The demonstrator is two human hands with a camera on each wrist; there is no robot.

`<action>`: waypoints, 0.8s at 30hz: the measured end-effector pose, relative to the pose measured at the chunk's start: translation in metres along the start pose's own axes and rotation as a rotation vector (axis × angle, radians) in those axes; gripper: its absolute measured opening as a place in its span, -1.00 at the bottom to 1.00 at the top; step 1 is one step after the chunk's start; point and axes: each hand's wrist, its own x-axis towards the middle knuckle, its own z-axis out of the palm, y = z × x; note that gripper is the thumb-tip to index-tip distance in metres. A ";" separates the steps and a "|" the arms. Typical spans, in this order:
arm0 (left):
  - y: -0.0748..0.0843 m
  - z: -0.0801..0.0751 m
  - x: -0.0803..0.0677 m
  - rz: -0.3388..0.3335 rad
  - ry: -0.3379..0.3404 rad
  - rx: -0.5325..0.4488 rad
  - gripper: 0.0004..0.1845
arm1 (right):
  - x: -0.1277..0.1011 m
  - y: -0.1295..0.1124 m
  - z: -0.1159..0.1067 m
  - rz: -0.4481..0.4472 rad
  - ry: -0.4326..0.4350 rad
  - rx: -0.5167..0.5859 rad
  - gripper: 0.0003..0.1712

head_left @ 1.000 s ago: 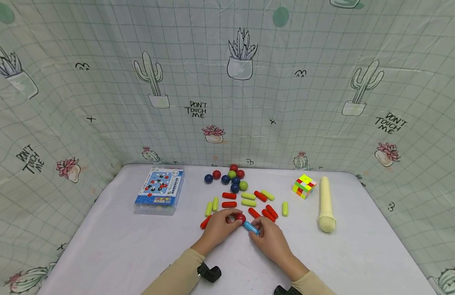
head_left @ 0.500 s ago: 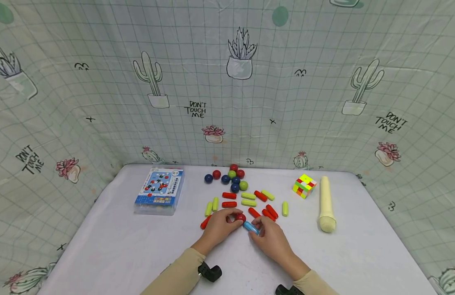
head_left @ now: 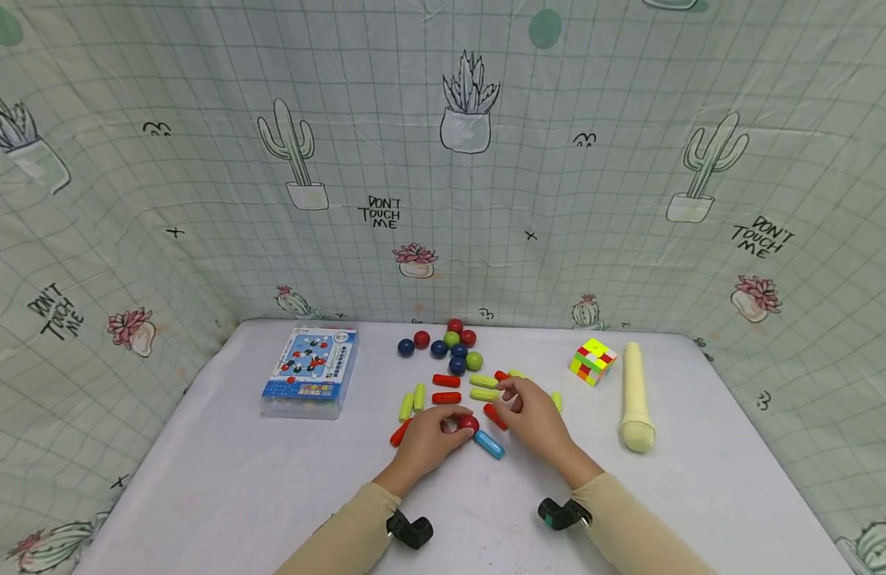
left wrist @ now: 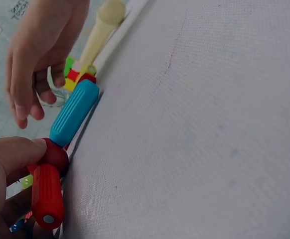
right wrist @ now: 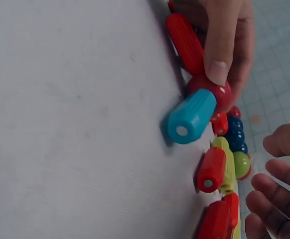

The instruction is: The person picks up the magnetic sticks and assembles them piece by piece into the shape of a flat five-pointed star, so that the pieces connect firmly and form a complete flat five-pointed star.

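My left hand (head_left: 432, 437) pinches a dark red ball (head_left: 469, 424) low over the white table. Joined to the ball are a blue rod (left wrist: 75, 112) and a red rod (left wrist: 48, 194), pointing different ways, as both wrist views show. My right hand (head_left: 531, 419) hovers beside the rods on the right, off the blue rod, with nothing between its loosely bent fingers. Below it lie a red rod (head_left: 496, 416) and a yellow-green rod (head_left: 484, 394); it hides others partly.
Behind the rods sits a cluster of red, blue and green balls (head_left: 439, 349). A blue-labelled box (head_left: 310, 371) stands at left. To the right are a puzzle cube (head_left: 592, 362) and a cream microphone-shaped object (head_left: 634, 399). A patterned cloth (head_left: 486, 200) hangs behind.
My right hand has let go of the blue rod and moved up and right toward the loose rods. The left hand keeps its grip on the ball, almost unmoved.
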 end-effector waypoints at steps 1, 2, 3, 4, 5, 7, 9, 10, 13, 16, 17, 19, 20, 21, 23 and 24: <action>0.000 0.000 0.000 -0.007 -0.001 -0.002 -0.70 | 0.006 0.000 -0.001 -0.008 -0.005 -0.007 -0.62; -0.001 0.000 0.000 -0.009 -0.001 -0.004 -0.70 | 0.011 0.000 -0.001 -0.012 -0.010 -0.017 -0.61; -0.001 -0.001 0.000 -0.011 0.000 -0.006 -0.70 | 0.016 0.000 -0.002 -0.022 -0.013 -0.032 -0.59; 0.000 -0.001 0.000 -0.006 0.001 -0.007 -0.70 | 0.021 0.001 -0.002 -0.029 -0.017 -0.047 -0.57; -0.001 -0.001 0.000 -0.007 0.000 -0.008 -0.70 | 0.026 0.001 -0.002 -0.031 -0.021 -0.058 -0.55; 0.000 -0.001 -0.001 -0.009 -0.003 -0.014 -0.69 | 0.034 0.001 -0.001 -0.034 -0.026 -0.086 -0.51; 0.000 -0.001 -0.001 -0.008 -0.002 -0.016 -0.69 | 0.042 0.001 0.001 -0.029 -0.035 -0.115 -0.46; 0.000 -0.001 -0.001 -0.009 -0.001 -0.015 -0.70 | 0.046 0.002 0.002 -0.020 -0.043 -0.123 -0.44; 0.000 -0.001 -0.001 -0.025 0.002 -0.008 -0.70 | 0.056 0.002 0.007 -0.003 -0.064 -0.126 -0.41; 0.000 0.000 -0.002 -0.023 0.004 -0.003 -0.70 | 0.065 0.003 0.011 0.018 -0.083 -0.121 -0.40; 0.000 0.000 -0.002 -0.021 0.004 -0.003 -0.70 | 0.067 0.002 0.012 0.025 -0.087 -0.121 -0.40; 0.000 0.000 -0.001 -0.016 0.005 -0.002 -0.70 | 0.072 0.002 0.014 0.038 -0.095 -0.130 -0.40; 0.000 0.000 -0.001 -0.015 0.004 -0.002 -0.70 | 0.074 0.001 0.014 0.045 -0.098 -0.134 -0.39; 0.000 0.000 -0.001 -0.015 0.004 0.000 -0.70 | 0.076 0.001 0.015 0.050 -0.100 -0.139 -0.40; -0.001 0.000 0.000 -0.016 0.004 -0.001 -0.70 | 0.080 0.000 0.015 0.051 -0.101 -0.149 -0.40; -0.001 0.000 0.001 -0.015 0.003 -0.002 -0.70 | 0.081 -0.001 0.015 0.044 -0.103 -0.152 -0.40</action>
